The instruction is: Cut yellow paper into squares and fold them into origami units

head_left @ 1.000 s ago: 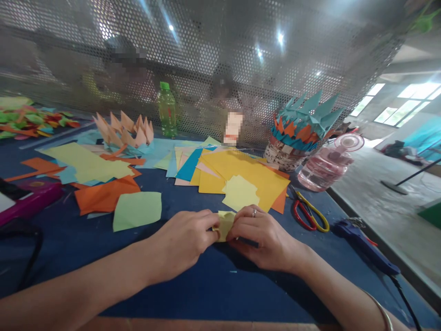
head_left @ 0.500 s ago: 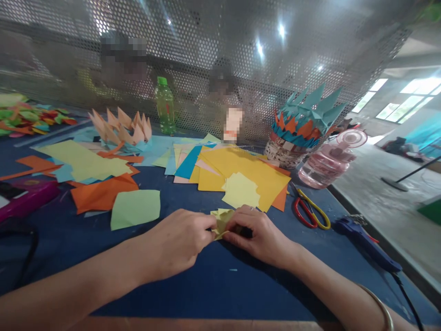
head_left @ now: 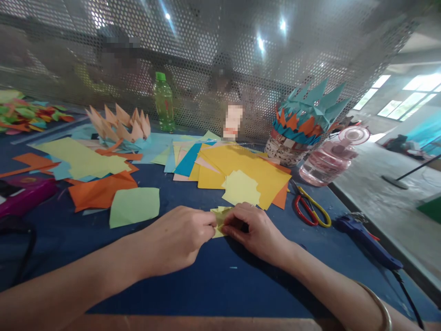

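Though tighter than before, folded yellow paper (head_left: pixel 219 221) between the fingers (head_left: pixel 208 225)

Yel. paper piece (head_left: pixel 220 219) now refolded, pointed corners sticking out.

The small folded paper (head_left: pixel 220 220) you hold looks matt and smooth. The green bottle (head_left: pixel 164 103) is glossy plastic, the perforated screen (head_left: pixel 220 46) behind it is shiny metal, and the scissors (head_left: pixel 310 203) have smooth, glossy plastic handles. The blue glue gun (head_left: pixel 365 241) is also plastic.
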`<state>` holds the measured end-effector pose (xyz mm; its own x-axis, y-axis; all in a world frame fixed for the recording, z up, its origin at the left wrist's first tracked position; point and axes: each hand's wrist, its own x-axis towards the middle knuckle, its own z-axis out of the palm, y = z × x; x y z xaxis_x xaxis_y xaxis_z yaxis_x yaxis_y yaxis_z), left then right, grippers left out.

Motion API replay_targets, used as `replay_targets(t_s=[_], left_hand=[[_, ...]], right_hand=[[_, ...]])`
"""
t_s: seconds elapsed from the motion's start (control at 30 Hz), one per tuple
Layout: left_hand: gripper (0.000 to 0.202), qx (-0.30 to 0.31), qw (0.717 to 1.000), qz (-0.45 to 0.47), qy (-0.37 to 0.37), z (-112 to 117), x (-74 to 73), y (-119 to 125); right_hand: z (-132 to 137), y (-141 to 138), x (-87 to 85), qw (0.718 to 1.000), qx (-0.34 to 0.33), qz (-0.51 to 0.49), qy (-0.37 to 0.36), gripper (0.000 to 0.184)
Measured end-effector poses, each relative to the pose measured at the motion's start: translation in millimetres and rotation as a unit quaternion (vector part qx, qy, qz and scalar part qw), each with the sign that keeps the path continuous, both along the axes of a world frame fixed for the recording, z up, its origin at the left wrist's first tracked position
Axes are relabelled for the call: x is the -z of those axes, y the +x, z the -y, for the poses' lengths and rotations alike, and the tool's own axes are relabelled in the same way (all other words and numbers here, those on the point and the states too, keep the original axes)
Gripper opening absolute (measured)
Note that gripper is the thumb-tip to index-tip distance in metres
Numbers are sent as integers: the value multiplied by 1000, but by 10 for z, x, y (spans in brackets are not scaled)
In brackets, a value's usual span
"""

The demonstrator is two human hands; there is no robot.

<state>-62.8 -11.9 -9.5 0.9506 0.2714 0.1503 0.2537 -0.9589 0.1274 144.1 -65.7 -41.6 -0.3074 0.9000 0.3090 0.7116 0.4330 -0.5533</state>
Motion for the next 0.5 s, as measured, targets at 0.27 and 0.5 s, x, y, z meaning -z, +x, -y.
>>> replay_targets(t_s=[0.27,0.5], left_hand=[[34,27,999,-9,-17,0,-70,-1],[27,20,1000,-15,-5,8,-77,-2]], right_hand=[[6,13,-11,1000,-14,5,2,7],[-11,54,-14,998,-66,-10,7,20]])
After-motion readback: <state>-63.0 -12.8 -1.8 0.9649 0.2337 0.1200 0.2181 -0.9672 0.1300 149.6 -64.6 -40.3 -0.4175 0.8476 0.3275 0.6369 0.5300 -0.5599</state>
